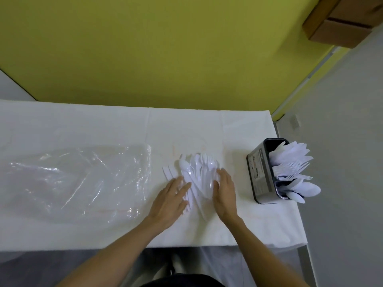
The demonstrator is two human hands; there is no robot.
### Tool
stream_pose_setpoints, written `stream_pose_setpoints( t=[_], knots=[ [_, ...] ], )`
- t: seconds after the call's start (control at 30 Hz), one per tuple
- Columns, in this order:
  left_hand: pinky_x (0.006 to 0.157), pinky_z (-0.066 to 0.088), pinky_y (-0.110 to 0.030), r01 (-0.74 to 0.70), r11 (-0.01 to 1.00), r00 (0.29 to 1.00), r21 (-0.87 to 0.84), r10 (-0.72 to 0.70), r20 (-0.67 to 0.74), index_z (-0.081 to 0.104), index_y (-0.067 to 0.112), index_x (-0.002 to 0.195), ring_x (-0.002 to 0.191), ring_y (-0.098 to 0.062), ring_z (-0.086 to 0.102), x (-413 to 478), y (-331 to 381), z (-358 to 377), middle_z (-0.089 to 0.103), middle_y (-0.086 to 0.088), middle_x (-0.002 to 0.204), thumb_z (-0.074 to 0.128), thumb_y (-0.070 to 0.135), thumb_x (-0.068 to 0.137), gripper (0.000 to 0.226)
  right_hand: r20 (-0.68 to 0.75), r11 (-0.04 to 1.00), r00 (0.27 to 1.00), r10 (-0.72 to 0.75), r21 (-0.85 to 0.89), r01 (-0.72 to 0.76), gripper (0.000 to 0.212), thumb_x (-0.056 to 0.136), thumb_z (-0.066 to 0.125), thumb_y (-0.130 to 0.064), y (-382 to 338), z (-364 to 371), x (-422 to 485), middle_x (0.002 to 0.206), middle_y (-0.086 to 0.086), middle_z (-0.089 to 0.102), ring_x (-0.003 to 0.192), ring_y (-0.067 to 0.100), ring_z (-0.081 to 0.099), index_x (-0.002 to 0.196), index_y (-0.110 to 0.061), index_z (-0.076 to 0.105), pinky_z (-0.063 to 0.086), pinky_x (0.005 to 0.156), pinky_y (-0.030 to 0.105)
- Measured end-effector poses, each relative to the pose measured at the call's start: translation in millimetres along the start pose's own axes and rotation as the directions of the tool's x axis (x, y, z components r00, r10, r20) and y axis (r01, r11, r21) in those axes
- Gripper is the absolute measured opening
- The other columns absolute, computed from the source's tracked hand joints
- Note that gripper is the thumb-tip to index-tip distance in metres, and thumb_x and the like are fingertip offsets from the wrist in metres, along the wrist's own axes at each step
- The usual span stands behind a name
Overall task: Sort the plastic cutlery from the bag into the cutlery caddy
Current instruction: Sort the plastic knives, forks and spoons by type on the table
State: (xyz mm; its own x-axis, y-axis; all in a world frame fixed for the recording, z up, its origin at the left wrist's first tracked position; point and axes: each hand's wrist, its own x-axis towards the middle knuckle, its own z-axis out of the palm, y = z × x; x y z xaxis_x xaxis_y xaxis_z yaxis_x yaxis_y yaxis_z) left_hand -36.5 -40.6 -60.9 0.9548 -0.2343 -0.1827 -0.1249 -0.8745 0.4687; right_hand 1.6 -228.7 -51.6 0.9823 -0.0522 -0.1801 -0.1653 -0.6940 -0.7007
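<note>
White plastic cutlery pile [196, 172] lay mid-table on the white cloth [103, 125], pieces fanned out, handles toward the person. Left hand [170, 200] was flat, fingers straight, resting on the pile's left side. Right hand [224, 195] was likewise flat against its right side. Neither gripped anything. Clear bag [78, 179] lay flattened well to the left, apart from the pile. Grey caddy [263, 175] stood at the table's right edge, holding knives [294, 151] at the far end, forks [294, 168] in the middle, spoons [304, 189] nearest.
</note>
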Motion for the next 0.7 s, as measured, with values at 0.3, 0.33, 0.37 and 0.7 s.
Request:
stream_pose_setpoints(
  t=[0.3,0.33,0.37,0.7],
  knots=[
    [0.121,0.014,-0.038,-0.067,0.996,0.996,0.052,0.070,-0.060,0.029,0.007,0.148,0.149,-0.025,0.001,14,14,0,0.011,-0.008,0.160,0.048,0.022,0.098,0.056,0.029,0.922,0.934,0.357,0.150,-0.357,0.022,0.092,0.066,-0.025,-4,-9,22,0.093,-0.001,0.062,0.087,0.016,0.059,0.108,-0.011,0.060,0.043,0.076,0.023],
    [0.122,0.007,-0.036,-0.081,0.996,0.996,0.037,0.083,-0.043,0.022,0.010,0.150,0.148,-0.023,-0.006,16,19,2,0.003,-0.004,0.161,0.043,0.023,0.099,0.056,0.013,0.924,0.935,0.356,0.149,-0.353,0.021,0.092,0.066,-0.023,-4,-9,23,0.092,-0.001,0.061,0.086,0.016,0.059,0.107,-0.010,0.061,0.042,0.076,0.023],
    [0.122,0.003,-0.036,-0.112,0.992,0.993,0.051,0.113,-0.028,0.017,0.014,0.152,0.148,-0.022,-0.012,18,25,1,-0.002,0.000,0.161,0.040,0.023,0.100,0.057,-0.009,0.924,0.935,0.354,0.156,-0.349,0.020,0.092,0.066,-0.022,-3,-11,23,0.092,-0.001,0.061,0.086,0.016,0.059,0.106,-0.009,0.062,0.042,0.076,0.022],
    [0.122,0.004,-0.043,-0.134,0.968,0.971,0.210,0.085,0.224,0.012,0.028,0.153,0.146,-0.025,-0.019,17,27,11,-0.008,0.004,0.161,0.016,0.040,0.099,0.055,-0.188,0.935,0.917,0.352,0.124,-0.333,0.043,0.090,0.067,-0.029,19,-25,20,0.121,0.009,0.058,0.111,0.028,0.056,0.124,-0.009,0.050,0.047,0.090,0.040]
  ],
)
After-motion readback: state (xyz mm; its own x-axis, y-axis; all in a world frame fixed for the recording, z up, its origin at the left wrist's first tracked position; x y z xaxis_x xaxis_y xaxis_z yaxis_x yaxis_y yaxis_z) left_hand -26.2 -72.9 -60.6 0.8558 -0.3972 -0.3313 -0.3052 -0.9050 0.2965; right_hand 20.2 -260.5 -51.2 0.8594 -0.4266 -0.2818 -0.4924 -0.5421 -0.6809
